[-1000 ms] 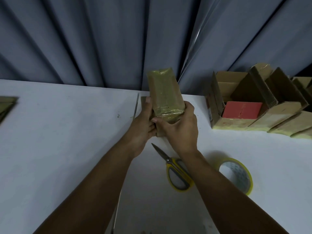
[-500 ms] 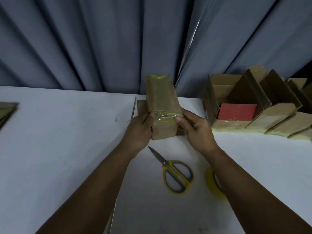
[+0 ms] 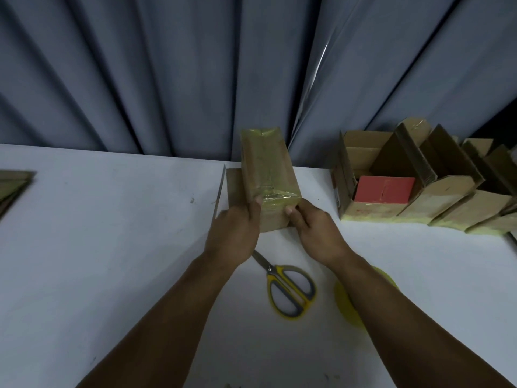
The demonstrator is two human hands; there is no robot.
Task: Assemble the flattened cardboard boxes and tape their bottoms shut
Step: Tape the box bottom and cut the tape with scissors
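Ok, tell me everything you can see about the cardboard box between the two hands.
The cardboard box is small, brown and narrow, standing on the white table with its taped end up. Glossy yellowish tape runs along that face and folds over the near edge. The left hand and right hand grip its near corners, thumbs by the tape's end.

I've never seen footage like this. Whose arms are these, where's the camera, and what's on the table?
No machine here: a person wears a camera on the head, looking down at their own bare hands. The left hand and right hand hold a small cardboard box, thumbs on the shiny tape at its near edge. On the white table lie yellow-handled scissors and a yellow tape roll, partly hidden by the right forearm. At right stands a row of open boxes; flat cardboard lies far left. A grey curtain hangs behind.
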